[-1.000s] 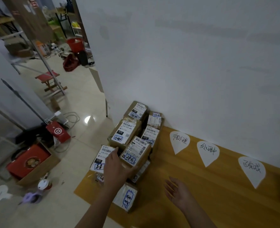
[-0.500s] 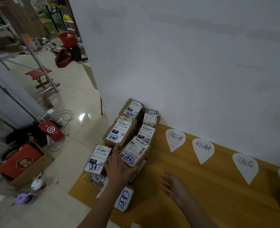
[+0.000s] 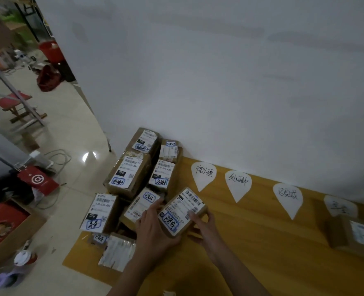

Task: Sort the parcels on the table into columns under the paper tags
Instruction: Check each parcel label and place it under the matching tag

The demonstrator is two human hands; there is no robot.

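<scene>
Both hands' grip holding one parcel [image 3: 182,212] (label up); four paper tags [image 3: 203,175] visible.

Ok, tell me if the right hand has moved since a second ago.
Yes. The right hand has come up off the table and leftward toward the pile, now gripping the parcel with the left hand.

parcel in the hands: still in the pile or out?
Out. The held parcel, tilted, label up, sits between left hand and right hand, beside the pile.
</scene>
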